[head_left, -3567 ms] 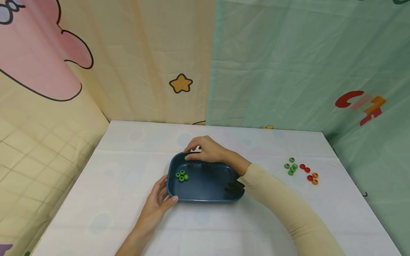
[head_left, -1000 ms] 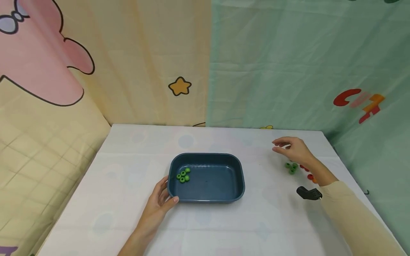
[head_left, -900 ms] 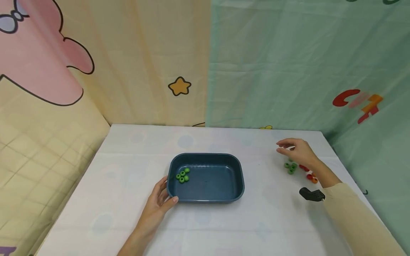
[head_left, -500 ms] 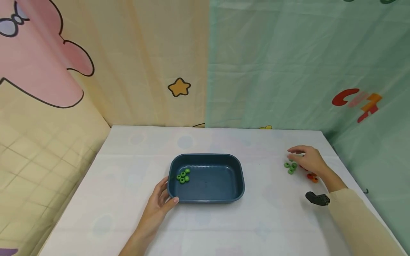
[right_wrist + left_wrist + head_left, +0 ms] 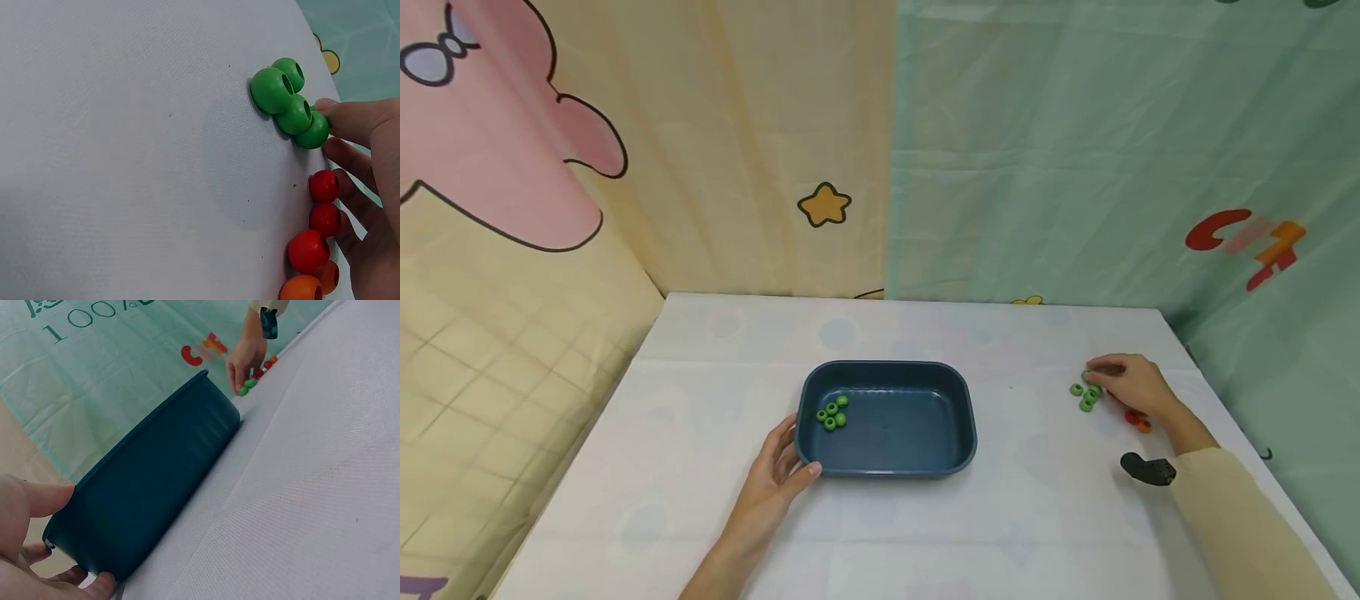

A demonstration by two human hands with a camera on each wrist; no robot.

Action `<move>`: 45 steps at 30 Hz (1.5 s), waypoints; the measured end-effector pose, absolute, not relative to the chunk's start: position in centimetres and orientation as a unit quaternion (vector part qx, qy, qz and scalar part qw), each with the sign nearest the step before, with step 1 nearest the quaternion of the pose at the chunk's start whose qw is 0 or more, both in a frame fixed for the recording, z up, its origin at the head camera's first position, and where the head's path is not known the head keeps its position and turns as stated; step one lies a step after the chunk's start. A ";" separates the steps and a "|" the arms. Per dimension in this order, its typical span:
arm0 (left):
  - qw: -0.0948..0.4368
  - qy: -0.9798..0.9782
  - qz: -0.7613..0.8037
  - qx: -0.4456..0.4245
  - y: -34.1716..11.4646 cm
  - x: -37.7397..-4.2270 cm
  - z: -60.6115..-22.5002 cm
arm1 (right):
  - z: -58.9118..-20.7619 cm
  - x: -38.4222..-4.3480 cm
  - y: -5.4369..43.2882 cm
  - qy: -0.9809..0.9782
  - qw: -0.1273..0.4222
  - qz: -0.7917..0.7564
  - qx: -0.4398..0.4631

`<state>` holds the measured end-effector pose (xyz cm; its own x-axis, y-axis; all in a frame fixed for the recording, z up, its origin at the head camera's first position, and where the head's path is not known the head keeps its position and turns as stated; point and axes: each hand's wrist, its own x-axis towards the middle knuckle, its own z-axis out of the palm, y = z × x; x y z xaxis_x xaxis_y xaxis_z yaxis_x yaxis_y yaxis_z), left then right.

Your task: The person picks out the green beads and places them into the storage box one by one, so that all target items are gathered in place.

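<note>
My left hand (image 5: 766, 492) holds a dark blue rectangular tray (image 5: 898, 425) at its left end, thumb on the rim and fingers against the outer wall. Inside, to the left, lies a cluster of several green beads (image 5: 831, 414). Out on the right of the table my right hand (image 5: 1137, 389) reaches down, thumb and forefinger at the farthest green bead (image 5: 1086, 376), which they pinch and mostly hide in the right wrist view. Several more green beads (image 5: 281, 97) sit right beside the thumb. Red beads (image 5: 308, 251) and orange beads (image 5: 300, 289) lie under the palm and other fingers.
A white cloth covers the table (image 5: 1000, 517), with printed curtains (image 5: 1037, 167) rising behind and at both sides. A black device (image 5: 1148, 469) is fixed at my right sleeve. The tray stands mid-table, left of the loose beads.
My right hand went from the tray to the loose beads on the right, then lowered with fingertips closing at a green bead. The tray gained one green bead. The left hand stayed in place.
</note>
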<state>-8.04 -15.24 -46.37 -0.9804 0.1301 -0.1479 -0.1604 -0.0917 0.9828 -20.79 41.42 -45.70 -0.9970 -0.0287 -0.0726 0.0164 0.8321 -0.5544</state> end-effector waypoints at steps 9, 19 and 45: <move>0.095 0.670 0.737 -0.006 -15.2 -8.0 -46.1 | -45.6 -20.9 41.3 0.958 0.048 -0.283 0.003; 0.092 0.674 0.732 -0.010 -15.2 -8.0 -46.3 | -45.5 -20.8 41.0 0.957 0.022 -0.290 -0.007; 0.101 0.671 0.735 -0.012 -15.3 -8.2 -46.2 | -43.5 -23.4 34.5 0.941 0.007 -0.324 -0.092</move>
<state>-8.16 -15.26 -46.23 -0.9791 0.1332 -0.1536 -0.1650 -0.0797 0.9831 -23.39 34.51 -43.47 -0.9831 -0.1771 0.0454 -0.1675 0.7729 -0.6120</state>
